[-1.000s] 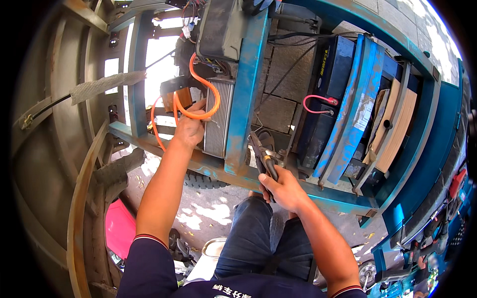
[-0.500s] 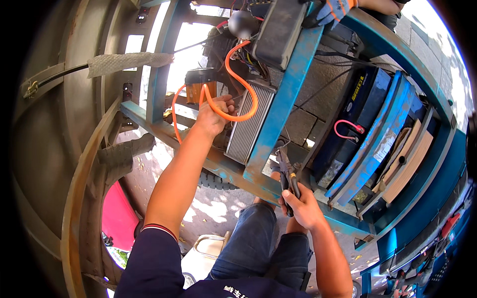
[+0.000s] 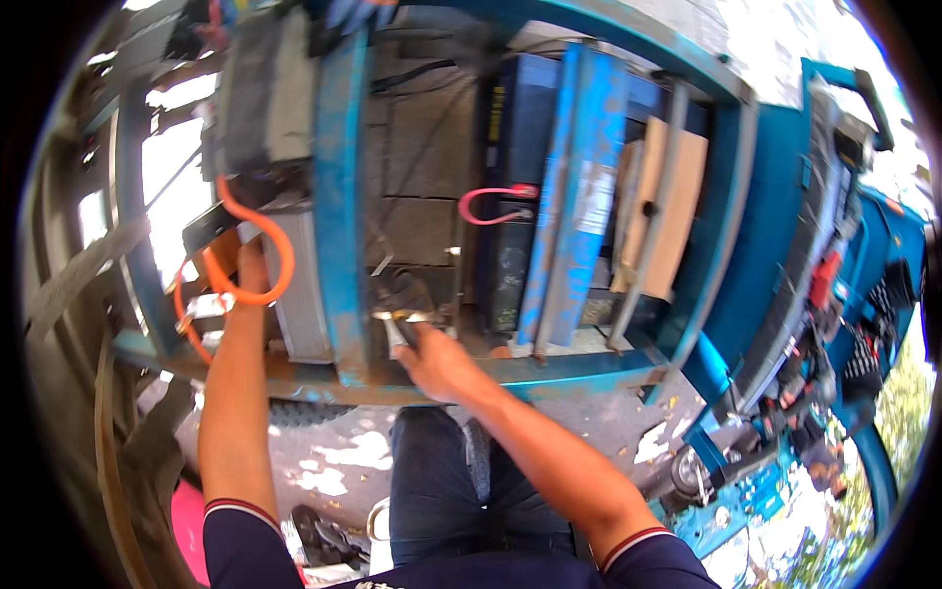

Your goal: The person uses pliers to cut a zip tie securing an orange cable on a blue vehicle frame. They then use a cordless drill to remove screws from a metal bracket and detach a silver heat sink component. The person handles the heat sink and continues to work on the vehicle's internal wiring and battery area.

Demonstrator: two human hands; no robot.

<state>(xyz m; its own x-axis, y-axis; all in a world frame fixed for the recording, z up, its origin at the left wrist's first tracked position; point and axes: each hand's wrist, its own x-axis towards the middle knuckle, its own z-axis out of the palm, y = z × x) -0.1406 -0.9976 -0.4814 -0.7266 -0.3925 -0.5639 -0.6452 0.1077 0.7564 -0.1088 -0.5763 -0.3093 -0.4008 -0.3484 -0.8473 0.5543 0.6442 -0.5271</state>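
At the left, my left hand point(image 3: 252, 267) reaches in behind a looped orange hose point(image 3: 285, 260), between an orange-brown part point(image 3: 224, 252) and a finned metal radiator point(image 3: 299, 285). Its fingers are hidden there. My right hand point(image 3: 439, 365) is over the near rail of the blue, rusty frame point(image 3: 341, 226), just right of a crossbar. Motion blurs it, but its fingers are closed round the pliers point(image 3: 409, 336), which show only as a dark and shiny smear.
A dark battery point(image 3: 510, 265) with a pink cable loop point(image 3: 471, 206) sits right of centre, beside blue metal bars point(image 3: 579, 196) and wooden boards point(image 3: 677, 206). Another person's gloved hand point(image 3: 358, 12) is at the far edge. Tools hang on a blue rack point(image 3: 834, 245) at the right.
The view has swung right, so the frame appears further left. My right hand has moved with the pliers closer to the crossbar. My left hand stays by the orange hose, its fingers now hidden.
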